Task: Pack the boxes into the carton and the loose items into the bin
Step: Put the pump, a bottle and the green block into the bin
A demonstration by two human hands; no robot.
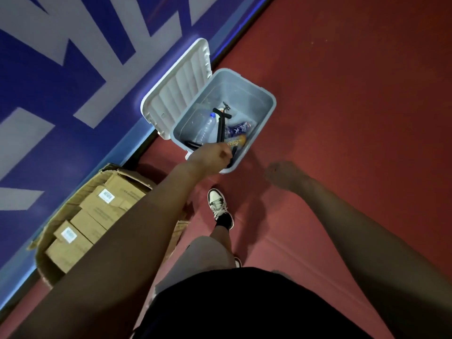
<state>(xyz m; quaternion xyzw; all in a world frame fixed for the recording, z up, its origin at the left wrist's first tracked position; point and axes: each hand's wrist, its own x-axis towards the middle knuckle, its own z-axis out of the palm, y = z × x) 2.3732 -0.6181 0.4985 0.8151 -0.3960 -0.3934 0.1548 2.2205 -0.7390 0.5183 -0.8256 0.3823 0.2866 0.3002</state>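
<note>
- A person is standing on a red floor (354,81) and leaning over an open grey bin (267,96), whose white lid (181,86) is resting back against a blue wall (49,77).
- The left hand (210,159) is hovering over the bin's near rim with its fingers closed in a fist. It is apparently gripping the lower end of a black T-handled rod (220,123), which is angling down into the bin.
- The right hand (283,174) is hanging to the side over the floor, well apart from the bin. It is blurred, its fingers are loosely curled, and nothing is showing in it.
- A clear bottle (205,129), a blue-labelled bottle (238,129) and an orange packet (236,141) are already lying in the bin.
- Brown boxes (97,209) are sitting packed side by side in the carton (110,170), just beside the bin along the wall.
- The step in hand is probably lowering the rod in. It is likely going best if the rod is tipped flat along the bin's long side and over the bottles, so the handle is not standing above the rim and blocking the lid.
- Letting go low, rather than dropping from height, is the safer choice, since the bottles underneath could roll or shift.
</note>
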